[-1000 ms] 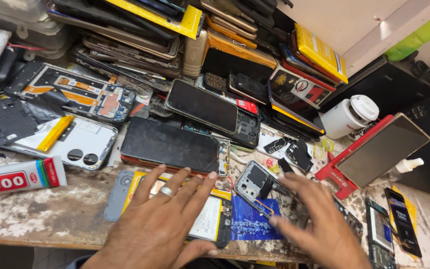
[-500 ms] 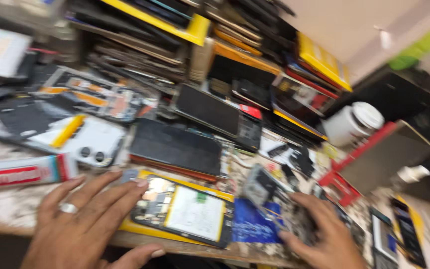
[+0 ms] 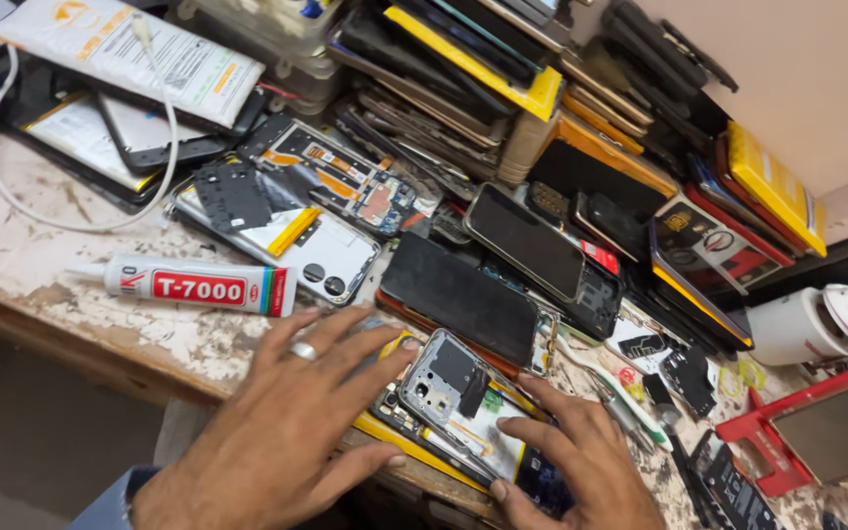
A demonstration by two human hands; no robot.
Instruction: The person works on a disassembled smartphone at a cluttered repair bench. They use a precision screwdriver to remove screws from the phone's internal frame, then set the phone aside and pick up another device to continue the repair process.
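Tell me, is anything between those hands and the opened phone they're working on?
Nothing visible. The left hand and right hand both rest their fingertips directly on the opened phone, which lies at the worn table's edge.

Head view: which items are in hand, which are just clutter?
In hand:
- opened phone, under left hand and right hand

Lying about:
- glue tube
- black phone
- white cup
- white cable
- phone stack
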